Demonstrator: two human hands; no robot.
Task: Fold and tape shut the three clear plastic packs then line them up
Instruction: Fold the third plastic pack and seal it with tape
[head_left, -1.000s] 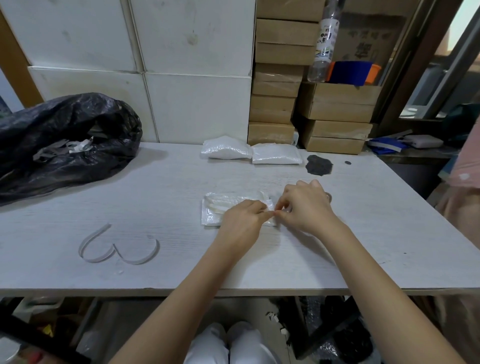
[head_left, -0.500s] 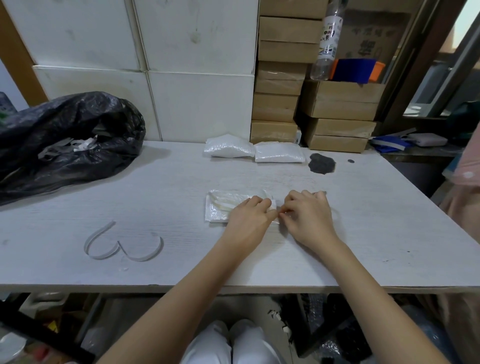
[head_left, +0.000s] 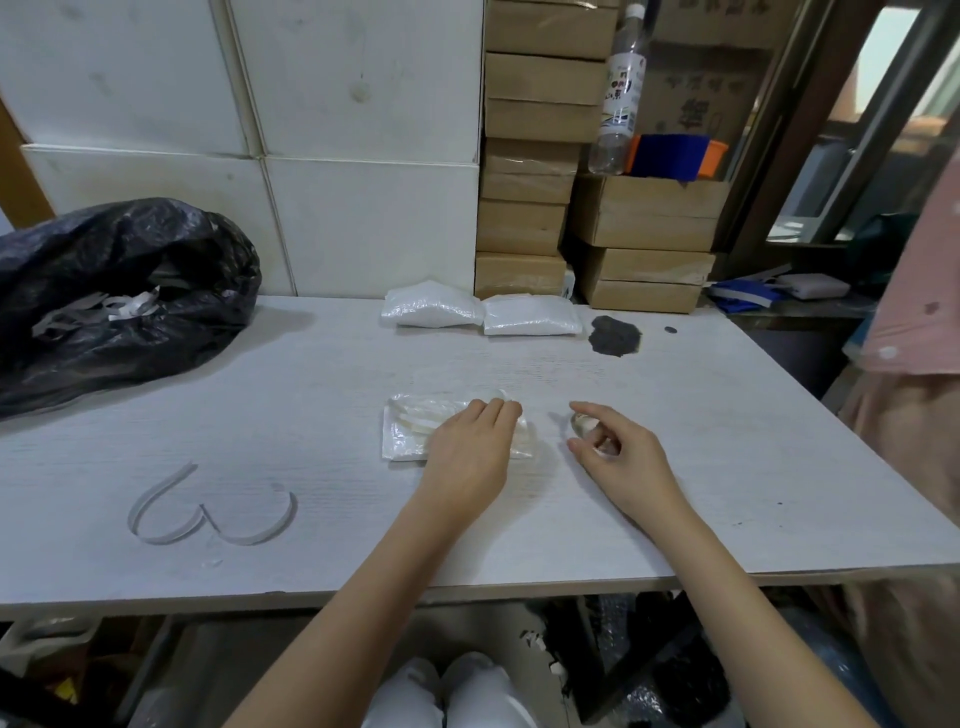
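L hand (head_left: 470, 447) flat on pack (head_left: 410, 431) – R hand (head_left: 618, 452) beside, pinching tape bit (head_left: 583, 423)

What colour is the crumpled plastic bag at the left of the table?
Black, as the head view shows: the crumpled plastic bag.

Three clear plastic packs: one (head_left: 410, 431) near the front, two (head_left: 434, 310) (head_left: 531, 315) at the back. One black bag (head_left: 119, 291). One bottle (head_left: 621, 88).

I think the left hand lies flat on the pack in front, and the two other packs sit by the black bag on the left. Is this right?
Not quite. The left hand does lie flat on the front pack, but the head view shows the two other packs at the back, by the cardboard boxes, well apart from the black bag.
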